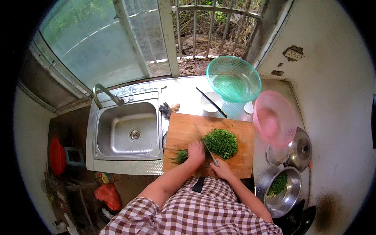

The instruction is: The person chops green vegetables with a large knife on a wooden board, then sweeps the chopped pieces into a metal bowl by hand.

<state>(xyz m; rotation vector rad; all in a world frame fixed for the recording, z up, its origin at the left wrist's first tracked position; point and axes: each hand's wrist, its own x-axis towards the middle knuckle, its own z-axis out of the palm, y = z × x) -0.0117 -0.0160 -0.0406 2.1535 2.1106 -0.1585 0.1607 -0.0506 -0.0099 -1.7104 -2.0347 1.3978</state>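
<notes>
My right hand (222, 169) grips the handle of a kitchen knife (209, 148), whose blade slants up and away to the left across a wooden cutting board (188, 126). Just left of the blade, my left hand (196, 151) presses down on a bunch of long green stalks, perhaps chives (179, 155). Their ends stick out to the left from under the palm. A heap of finely chopped greens (221, 143) lies on the board right of the blade. The far part of the blade is blurred.
A steel sink (129, 132) with a faucet (107, 94) is at left. Behind the board are ginger (175, 107) and a white bowl (211, 102) with black chopsticks (211, 102) across it. Green (233, 79) and pink baskets (274, 117), a pot lid (298, 151) and a steel basin (286, 202) holding chopped greens stand right.
</notes>
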